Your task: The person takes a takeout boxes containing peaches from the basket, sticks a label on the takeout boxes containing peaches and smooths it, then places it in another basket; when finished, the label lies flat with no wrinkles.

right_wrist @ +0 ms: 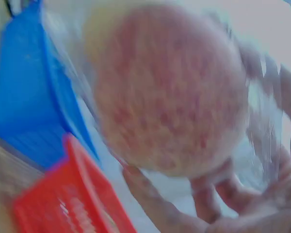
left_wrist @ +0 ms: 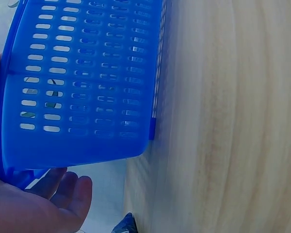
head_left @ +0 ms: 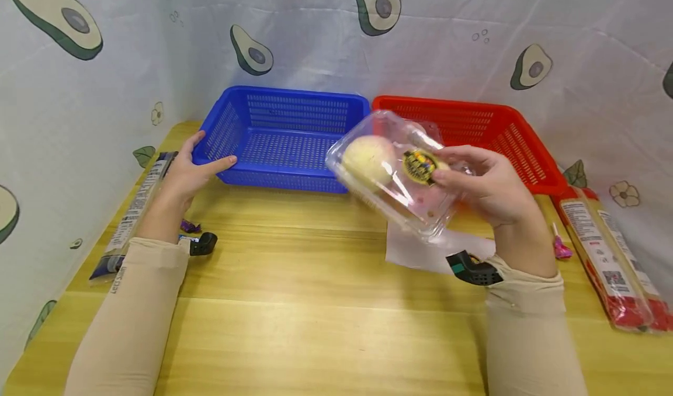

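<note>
My left hand [head_left: 186,171] grips the front left corner of a blue plastic basket [head_left: 284,180], thumb over the rim. In the left wrist view, fingers [left_wrist: 80,194] curl below the basket's perforated wall [left_wrist: 77,150]. My right hand [head_left: 494,183] holds a clear plastic clamshell box [head_left: 386,206] by its right side, tilted in the air above the table. Inside are pale pink-yellow fruits that look like peaches [head_left: 368,159], and a black round sticker [head_left: 420,166] is on the box. Behind the box stands a red basket [head_left: 447,102], partly hidden. The right wrist view shows one blurred peach [right_wrist: 169,92] close up.
A long clear-and-blue packet [head_left: 134,209] lies at the left edge, near a purple-wrapped candy [head_left: 190,226]. White paper [head_left: 415,253] lies under the held box. On the right are a pink lollipop [head_left: 561,249] and red-ended long packets [head_left: 604,261]. An avocado-print curtain [head_left: 315,40] hangs behind.
</note>
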